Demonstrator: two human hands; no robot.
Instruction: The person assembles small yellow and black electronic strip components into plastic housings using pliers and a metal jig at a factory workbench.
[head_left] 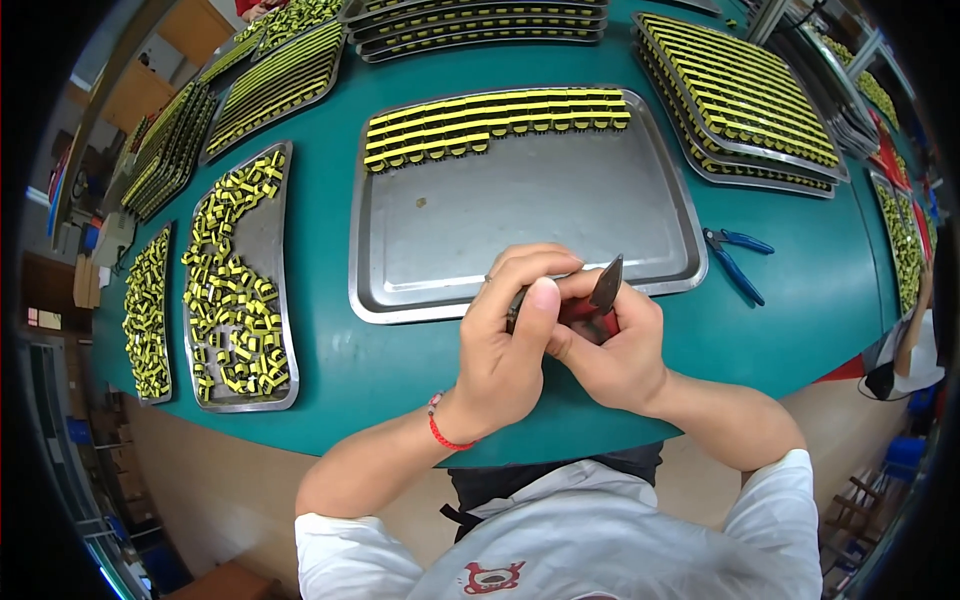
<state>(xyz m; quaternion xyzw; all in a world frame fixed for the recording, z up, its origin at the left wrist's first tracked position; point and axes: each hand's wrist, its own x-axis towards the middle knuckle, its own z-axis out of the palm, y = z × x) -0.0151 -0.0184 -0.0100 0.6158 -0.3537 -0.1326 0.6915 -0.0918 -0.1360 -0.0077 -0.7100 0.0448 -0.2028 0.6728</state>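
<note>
Both hands are close together over the front edge of a metal tray [530,240]. My right hand [630,355] is wrapped round pliers [607,286] with red handles, their dark pointed jaws sticking up. My left hand [505,345] is closed beside it, thumb and fingers pressed together. A dark bit shows by its thumb, too hidden to name. Along the tray's far side stand neat rows of small yellow-and-black components [490,120]; the shortest row is the nearest one, at the left.
Blue-handled cutters [738,262] lie right of the tray. To the left are a tray [262,232] of loose yellow components and a narrower one [148,320]. Stacked trays of rowed components stand at the back [480,25] and back right [740,95].
</note>
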